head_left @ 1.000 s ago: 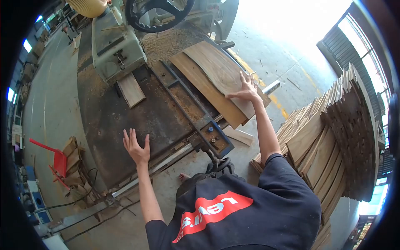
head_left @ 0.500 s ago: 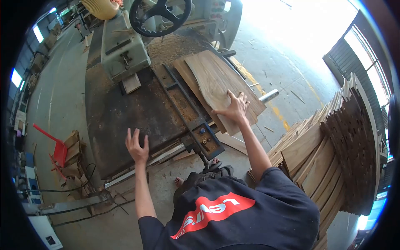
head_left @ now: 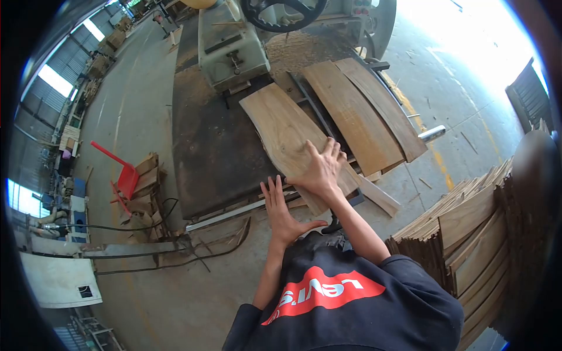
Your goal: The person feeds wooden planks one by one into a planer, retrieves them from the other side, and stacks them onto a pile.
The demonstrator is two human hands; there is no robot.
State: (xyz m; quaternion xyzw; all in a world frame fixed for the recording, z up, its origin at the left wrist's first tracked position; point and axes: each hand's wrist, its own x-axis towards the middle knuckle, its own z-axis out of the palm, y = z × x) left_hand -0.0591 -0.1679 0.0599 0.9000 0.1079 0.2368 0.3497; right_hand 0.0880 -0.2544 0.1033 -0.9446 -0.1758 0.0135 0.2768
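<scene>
A pale wooden board [head_left: 287, 124] with a wavy left edge lies across the dark machine table [head_left: 205, 158], its far end close to the grey machine head [head_left: 233, 58]. My right hand [head_left: 324, 169] rests on the near part of this board, fingers spread. My left hand [head_left: 280, 215] is at the board's near left edge, fingers stretched out and thumb apart, with nothing in its grasp. To the right, a browner board [head_left: 351, 120] and another board [head_left: 386, 105] lie overlapping beyond the metal guide rail [head_left: 310, 99].
A black handwheel [head_left: 284, 13] stands above the sawdust-covered far part of the table. Tall stacks of thin boards [head_left: 477, 234] stand at my right. At the left are a red long-handled scoop [head_left: 126, 178] and wood offcuts [head_left: 151, 175]. A dark cable [head_left: 140, 270] runs over the floor.
The pale board has slid left off the other boards toward the machine head, under my right hand. My left hand has come right, up to its edge. The camera view has shifted too.
</scene>
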